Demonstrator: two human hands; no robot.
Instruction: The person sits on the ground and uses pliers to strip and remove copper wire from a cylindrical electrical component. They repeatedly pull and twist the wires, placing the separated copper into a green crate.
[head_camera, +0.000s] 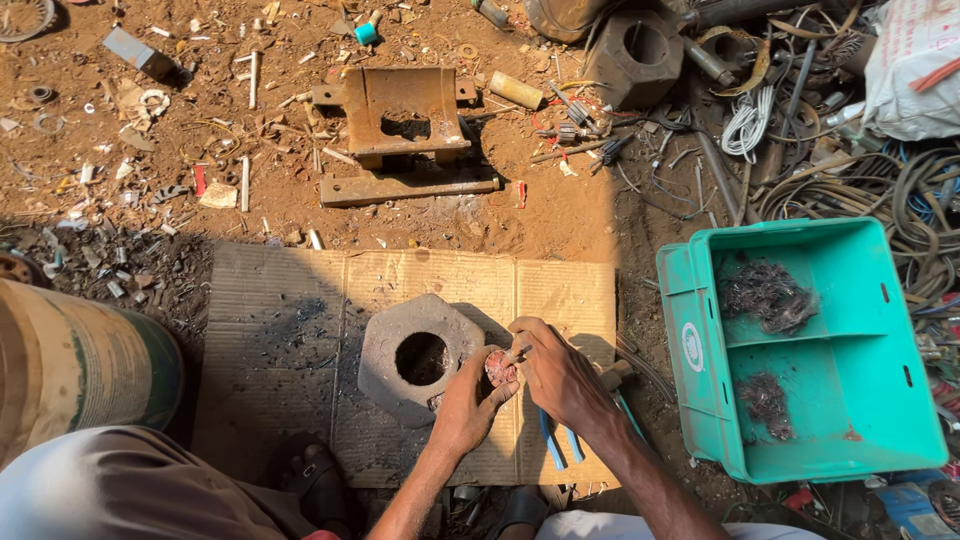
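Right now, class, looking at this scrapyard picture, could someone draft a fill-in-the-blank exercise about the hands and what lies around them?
1. Both hands, the left hand and the right hand, work on a small reddish part over a sheet of ____.
2. The heavy grey metal block has a round ____ through its middle.
3. The crate beside the right hand is ____ in colour.
4. The pliers under the right wrist have ____ handles.

Missing words: cardboard; hole; green; blue

Hard sun overhead, v. bright on the red dirt ground (560, 215). Big sharp-edged shadow falls across the left of the cardboard (270, 330) & lower left. Green crate (850, 400) glares a bit. Focus crisp throughout; slight wide-angle bend at edges.
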